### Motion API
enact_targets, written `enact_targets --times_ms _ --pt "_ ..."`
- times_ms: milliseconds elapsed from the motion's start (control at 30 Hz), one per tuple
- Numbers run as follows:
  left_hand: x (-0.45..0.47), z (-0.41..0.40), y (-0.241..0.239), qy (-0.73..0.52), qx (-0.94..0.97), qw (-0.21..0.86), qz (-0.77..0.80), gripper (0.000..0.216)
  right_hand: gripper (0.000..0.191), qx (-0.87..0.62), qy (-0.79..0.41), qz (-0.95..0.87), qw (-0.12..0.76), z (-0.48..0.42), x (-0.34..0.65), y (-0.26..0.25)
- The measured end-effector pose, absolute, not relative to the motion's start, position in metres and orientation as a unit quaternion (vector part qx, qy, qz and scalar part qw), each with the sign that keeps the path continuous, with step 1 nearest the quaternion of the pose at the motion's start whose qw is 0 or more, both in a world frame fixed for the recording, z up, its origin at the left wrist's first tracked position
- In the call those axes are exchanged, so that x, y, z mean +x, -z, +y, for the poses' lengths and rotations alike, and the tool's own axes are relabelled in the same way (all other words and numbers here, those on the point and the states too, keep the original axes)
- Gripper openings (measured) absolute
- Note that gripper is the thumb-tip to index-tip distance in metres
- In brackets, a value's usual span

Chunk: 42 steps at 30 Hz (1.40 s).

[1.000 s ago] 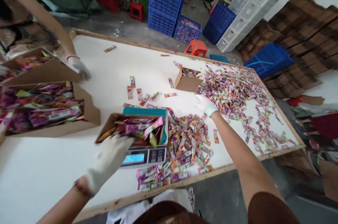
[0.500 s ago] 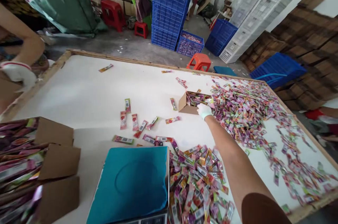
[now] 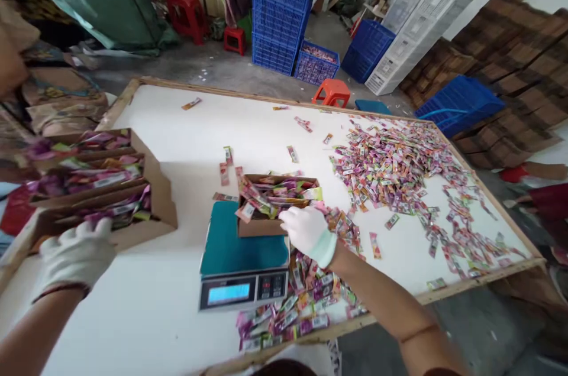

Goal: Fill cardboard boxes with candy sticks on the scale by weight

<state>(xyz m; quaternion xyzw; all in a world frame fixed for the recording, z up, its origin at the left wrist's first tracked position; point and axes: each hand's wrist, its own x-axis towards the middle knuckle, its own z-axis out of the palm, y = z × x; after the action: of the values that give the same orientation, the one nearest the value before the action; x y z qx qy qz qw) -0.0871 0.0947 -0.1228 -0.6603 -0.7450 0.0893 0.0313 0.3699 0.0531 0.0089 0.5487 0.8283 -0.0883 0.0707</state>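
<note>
My right hand [image 3: 307,233], in a white glove, grips the near right corner of a small cardboard box [image 3: 264,227] filled with small candy sachets. The box is over the teal top of a digital scale [image 3: 248,255]; whether it touches the platform I cannot tell. At the left, my gloved left hand [image 3: 78,250] has its fingers curled over the near wall of the closest of three sachet-filled cartons [image 3: 162,187] standing side by side. Loose sachets [image 3: 306,290] lie heaped right of the scale and in front of it.
A large sachet pile [image 3: 386,163] spreads over the right of the white table [image 3: 195,139], which has a raised wooden rim [image 3: 231,94]. Beyond stand stacked blue crates [image 3: 279,15] and an orange stool [image 3: 332,92]. Another person's blurred arm [image 3: 11,62] shows at far left.
My right hand has brought the small box from beside the large pile back to the scale, fuller now. My left hand has come into view at the cartons. The view has shifted.
</note>
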Motion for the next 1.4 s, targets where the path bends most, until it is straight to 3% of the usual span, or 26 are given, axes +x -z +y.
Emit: enact_targets --times_ms 100,200,267,400,467,567,800,1100,1200,1400 --pt "-0.082 0.05 0.134 0.019 -0.688 0.058 -0.723 0.059 0.021 0.525 0.12 0.838 0.091 0.026 0.324 0.018" --pt "-0.063 -0.006 0.163 0.093 -0.711 -0.026 -0.697 0.068 0.023 0.518 0.134 0.84 0.085 0.01 0.31 0.033" --pt "-0.053 -0.049 0.189 0.059 -0.699 -0.116 -0.703 0.069 0.023 0.513 0.164 0.842 0.028 0.002 0.32 0.026" --pt "-0.037 -0.145 0.236 -0.101 -0.624 -0.251 -0.733 0.068 0.027 0.516 0.187 0.813 -0.194 -0.013 0.363 -0.017" --pt "-0.028 -0.189 0.252 -0.181 -0.604 -0.277 -0.725 0.068 0.027 0.533 0.172 0.785 -0.266 -0.017 0.383 -0.042" --pt "-0.014 -0.238 0.268 -0.245 -0.622 -0.256 -0.699 0.07 0.03 0.55 0.162 0.764 -0.296 -0.017 0.395 -0.066" --pt "0.0 -0.256 0.28 -0.266 -0.635 -0.212 -0.693 0.077 0.028 0.541 0.125 0.805 -0.21 0.002 0.358 -0.082" --pt "-0.003 -0.257 0.276 -0.275 -0.635 -0.222 -0.687 0.082 0.034 0.578 0.122 0.799 0.111 0.013 0.297 -0.047" --pt "-0.005 -0.259 0.282 -0.263 -0.636 -0.22 -0.692 0.082 0.038 0.581 0.122 0.794 0.132 0.015 0.283 -0.027" --pt "-0.008 -0.26 0.286 -0.246 -0.634 -0.229 -0.696 0.075 0.019 0.582 0.104 0.795 0.137 0.013 0.29 -0.037"
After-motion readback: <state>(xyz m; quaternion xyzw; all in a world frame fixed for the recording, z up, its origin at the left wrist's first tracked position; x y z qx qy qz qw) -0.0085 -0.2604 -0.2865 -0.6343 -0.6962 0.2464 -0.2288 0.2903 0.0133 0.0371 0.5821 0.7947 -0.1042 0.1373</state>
